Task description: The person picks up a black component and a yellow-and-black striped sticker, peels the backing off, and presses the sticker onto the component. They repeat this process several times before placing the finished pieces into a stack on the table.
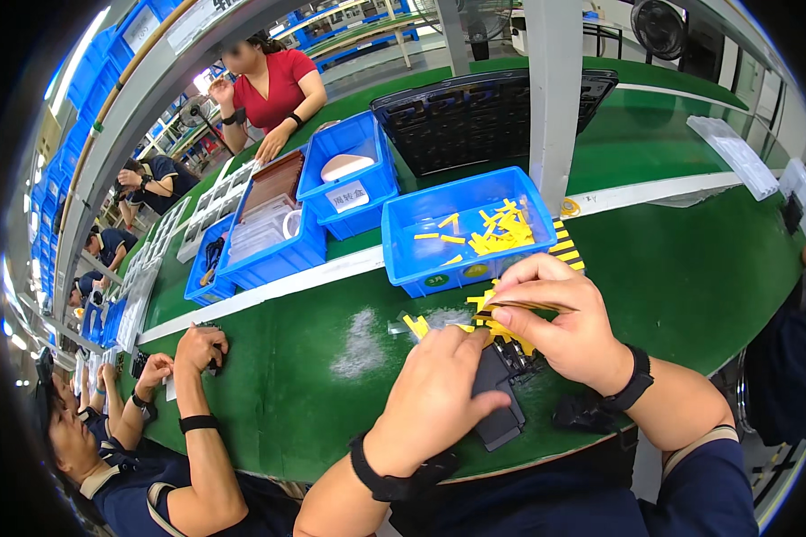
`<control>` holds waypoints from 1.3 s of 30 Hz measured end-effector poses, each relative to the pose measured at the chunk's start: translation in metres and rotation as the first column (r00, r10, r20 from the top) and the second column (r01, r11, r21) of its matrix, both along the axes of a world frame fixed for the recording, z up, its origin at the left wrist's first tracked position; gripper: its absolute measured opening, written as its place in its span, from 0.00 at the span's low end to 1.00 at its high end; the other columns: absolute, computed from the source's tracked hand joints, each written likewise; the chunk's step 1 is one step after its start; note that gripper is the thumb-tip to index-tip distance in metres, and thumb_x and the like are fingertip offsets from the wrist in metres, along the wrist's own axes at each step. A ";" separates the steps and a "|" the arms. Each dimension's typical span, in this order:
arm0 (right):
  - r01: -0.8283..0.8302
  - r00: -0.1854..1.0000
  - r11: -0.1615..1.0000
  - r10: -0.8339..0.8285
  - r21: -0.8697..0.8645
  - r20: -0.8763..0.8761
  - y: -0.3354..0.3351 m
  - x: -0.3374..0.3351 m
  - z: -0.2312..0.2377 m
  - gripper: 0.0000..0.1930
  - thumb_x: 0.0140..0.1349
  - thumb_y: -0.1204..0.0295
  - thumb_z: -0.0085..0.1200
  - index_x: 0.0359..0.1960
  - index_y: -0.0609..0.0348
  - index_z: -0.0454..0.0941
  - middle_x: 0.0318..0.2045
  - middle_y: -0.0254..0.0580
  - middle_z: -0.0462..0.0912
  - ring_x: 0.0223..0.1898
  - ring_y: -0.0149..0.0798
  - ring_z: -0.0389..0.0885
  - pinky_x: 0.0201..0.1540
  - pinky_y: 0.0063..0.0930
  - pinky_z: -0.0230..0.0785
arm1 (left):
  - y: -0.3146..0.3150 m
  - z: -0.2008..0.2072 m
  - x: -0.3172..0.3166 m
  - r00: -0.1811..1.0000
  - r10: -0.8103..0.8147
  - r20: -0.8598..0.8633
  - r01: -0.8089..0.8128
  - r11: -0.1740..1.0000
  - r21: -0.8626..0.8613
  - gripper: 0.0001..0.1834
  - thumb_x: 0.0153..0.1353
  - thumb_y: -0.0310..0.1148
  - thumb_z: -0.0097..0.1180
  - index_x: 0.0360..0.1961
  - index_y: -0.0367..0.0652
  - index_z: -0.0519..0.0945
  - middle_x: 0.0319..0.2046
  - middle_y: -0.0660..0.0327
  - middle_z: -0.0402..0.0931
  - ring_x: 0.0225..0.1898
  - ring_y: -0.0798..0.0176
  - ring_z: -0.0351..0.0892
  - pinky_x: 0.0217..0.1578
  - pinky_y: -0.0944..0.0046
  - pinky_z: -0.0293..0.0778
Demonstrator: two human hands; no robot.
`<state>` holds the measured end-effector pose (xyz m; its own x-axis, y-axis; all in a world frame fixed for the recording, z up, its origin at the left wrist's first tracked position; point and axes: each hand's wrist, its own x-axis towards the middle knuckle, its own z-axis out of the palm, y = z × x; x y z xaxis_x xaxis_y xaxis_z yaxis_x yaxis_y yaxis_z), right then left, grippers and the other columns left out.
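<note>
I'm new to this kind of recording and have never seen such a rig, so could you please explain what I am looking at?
There is no robot here: a person works with two bare hands. The one picture comes from a wide fisheye camera on that person's head, looking down, so straight edges bend.

The right hand pinches a thin, flat, brownish strip. The left hand is by a flat, dark grey plastic part; whether it grips anything is hard to tell.

They work over a green tabletop. Small yellow strips lie on it near the hands, and more yellow pieces sit in a rectangular blue plastic bin just beyond. Other people are nearby, including one in a red top.
</note>
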<state>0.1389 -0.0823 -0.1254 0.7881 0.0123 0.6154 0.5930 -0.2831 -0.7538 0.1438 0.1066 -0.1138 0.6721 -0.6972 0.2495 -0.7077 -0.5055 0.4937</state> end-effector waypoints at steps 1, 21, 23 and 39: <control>-0.008 0.999 1.000 0.008 0.009 -0.048 0.001 -0.002 0.000 0.06 0.53 0.80 0.63 0.34 0.66 0.83 0.33 0.40 0.80 0.33 0.36 0.79 0.39 0.27 0.72 | 0.002 -0.001 0.002 0.991 0.033 -0.127 -0.036 0.999 -0.025 0.34 0.48 0.36 0.70 0.54 0.34 0.72 0.35 0.51 0.75 0.38 0.50 0.77 0.40 0.55 0.73; 0.082 0.991 0.993 -0.072 -0.082 0.115 0.005 -0.003 -0.001 0.10 0.44 0.82 0.65 0.32 0.61 0.84 0.27 0.40 0.82 0.32 0.40 0.79 0.37 0.31 0.72 | -0.002 -0.020 0.004 0.718 -0.246 -0.651 -0.322 0.712 -0.624 0.12 0.66 0.23 0.54 0.49 0.36 0.70 0.37 0.61 0.82 0.37 0.77 0.75 0.38 0.74 0.71; 0.119 0.983 0.982 -0.095 -0.146 0.159 0.004 -0.004 -0.001 0.11 0.44 0.82 0.65 0.32 0.60 0.84 0.28 0.40 0.82 0.33 0.41 0.79 0.40 0.33 0.72 | -0.001 -0.022 0.005 0.727 -0.232 -0.647 -0.318 0.721 -0.616 0.12 0.66 0.23 0.54 0.49 0.37 0.70 0.36 0.63 0.81 0.36 0.78 0.74 0.37 0.74 0.70; 0.197 0.973 0.939 -0.151 -0.283 0.177 0.005 -0.004 0.003 0.10 0.44 0.78 0.66 0.31 0.59 0.81 0.38 0.39 0.81 0.44 0.45 0.80 0.56 0.41 0.67 | -0.001 -0.021 0.001 0.809 -0.109 -0.577 -0.339 0.716 -0.610 0.13 0.65 0.24 0.54 0.50 0.35 0.71 0.35 0.61 0.82 0.33 0.77 0.75 0.34 0.74 0.72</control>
